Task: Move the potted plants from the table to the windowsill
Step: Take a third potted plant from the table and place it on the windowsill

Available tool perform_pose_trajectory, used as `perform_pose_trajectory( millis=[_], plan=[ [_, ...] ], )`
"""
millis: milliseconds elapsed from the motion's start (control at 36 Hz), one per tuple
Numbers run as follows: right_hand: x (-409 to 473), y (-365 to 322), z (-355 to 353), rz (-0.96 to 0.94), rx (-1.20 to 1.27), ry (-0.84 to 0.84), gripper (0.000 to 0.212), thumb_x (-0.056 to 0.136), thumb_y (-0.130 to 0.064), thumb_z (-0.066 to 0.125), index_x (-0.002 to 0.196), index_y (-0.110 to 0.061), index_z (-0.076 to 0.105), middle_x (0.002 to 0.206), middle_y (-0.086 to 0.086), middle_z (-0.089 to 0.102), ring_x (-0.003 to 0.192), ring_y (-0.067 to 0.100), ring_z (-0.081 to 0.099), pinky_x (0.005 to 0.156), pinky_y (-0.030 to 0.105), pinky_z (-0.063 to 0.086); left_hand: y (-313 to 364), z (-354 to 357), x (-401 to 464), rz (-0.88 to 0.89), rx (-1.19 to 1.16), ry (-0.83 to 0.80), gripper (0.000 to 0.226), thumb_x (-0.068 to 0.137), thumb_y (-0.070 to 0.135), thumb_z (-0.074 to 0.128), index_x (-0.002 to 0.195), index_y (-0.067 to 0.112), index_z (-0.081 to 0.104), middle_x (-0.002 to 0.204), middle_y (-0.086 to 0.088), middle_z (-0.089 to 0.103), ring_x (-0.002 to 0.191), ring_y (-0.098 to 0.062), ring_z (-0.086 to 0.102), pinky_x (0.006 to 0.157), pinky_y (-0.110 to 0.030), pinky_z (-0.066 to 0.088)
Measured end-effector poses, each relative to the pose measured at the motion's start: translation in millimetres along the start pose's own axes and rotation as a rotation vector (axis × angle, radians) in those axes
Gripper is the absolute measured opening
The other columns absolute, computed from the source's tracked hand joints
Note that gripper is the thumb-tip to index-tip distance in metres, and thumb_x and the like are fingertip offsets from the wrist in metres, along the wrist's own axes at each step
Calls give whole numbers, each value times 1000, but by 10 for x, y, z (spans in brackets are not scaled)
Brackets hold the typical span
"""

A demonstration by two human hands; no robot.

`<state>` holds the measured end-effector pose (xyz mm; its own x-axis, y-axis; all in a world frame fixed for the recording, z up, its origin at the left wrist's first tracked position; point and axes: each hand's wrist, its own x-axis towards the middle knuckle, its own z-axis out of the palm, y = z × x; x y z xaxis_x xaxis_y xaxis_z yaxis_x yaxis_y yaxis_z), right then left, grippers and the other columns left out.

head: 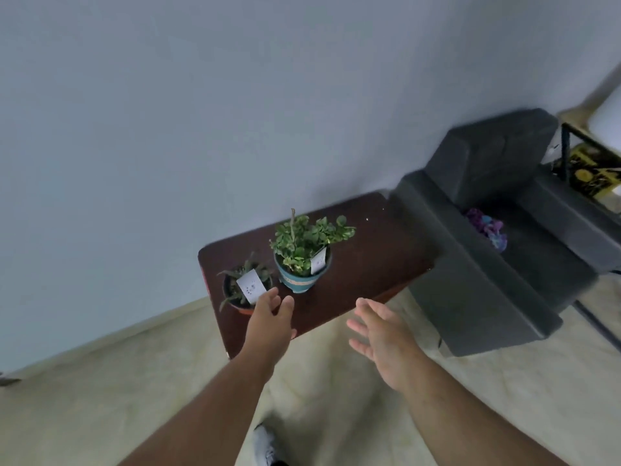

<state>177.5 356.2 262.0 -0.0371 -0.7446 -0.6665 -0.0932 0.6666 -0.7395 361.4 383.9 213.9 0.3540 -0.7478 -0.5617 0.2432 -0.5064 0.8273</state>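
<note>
Two potted plants stand on a dark wooden table (369, 264) against the wall. The small spiky plant in a dark pot with a reddish base (243, 290) sits at the table's left end and carries a white tag. Right of it stands a leafy green plant in a teal pot (300, 277), also tagged. My left hand (270, 317) reaches over the table's near edge, fingers relaxed, just in front of the small pot and holding nothing. My right hand (383, 331) hovers open in front of the table, palm turned left. No windowsill is in view.
A dark grey armchair (487, 264) stands right of the table, with a purple bundle (489, 228) on its seat. Behind it is a black rack holding a yellow box (591, 169). Pale floor lies in front, and my shoe (267, 445) shows below.
</note>
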Motion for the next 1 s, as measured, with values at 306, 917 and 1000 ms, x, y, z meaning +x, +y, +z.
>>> perform_pose_trajectory(
  millis=[306,917,1000],
  plan=[
    [1284,-195,139,115,15,-80,54,102,-35,57,149,-15,43,141,4,55,121,24,64,98,42,56,-207,448,885,-115,-32,99,61,99,32,59,153,25,32,154,1,40,126,-21,55,91,-41,59],
    [2840,-74,395,83,-163,-280,21,107,-14,46,117,-28,58,112,-4,65,94,26,73,94,42,55,-590,965,1879,-118,-185,236,31,102,13,51,123,34,51,97,27,64,88,-7,57,85,-41,56],
    [2863,-72,376,67,-175,-283,22,105,-9,47,116,-20,63,116,10,70,86,29,75,89,42,58,-592,987,1879,-117,-216,264,32,100,10,52,126,29,53,99,19,66,90,-13,61,90,-44,57]
  ],
)
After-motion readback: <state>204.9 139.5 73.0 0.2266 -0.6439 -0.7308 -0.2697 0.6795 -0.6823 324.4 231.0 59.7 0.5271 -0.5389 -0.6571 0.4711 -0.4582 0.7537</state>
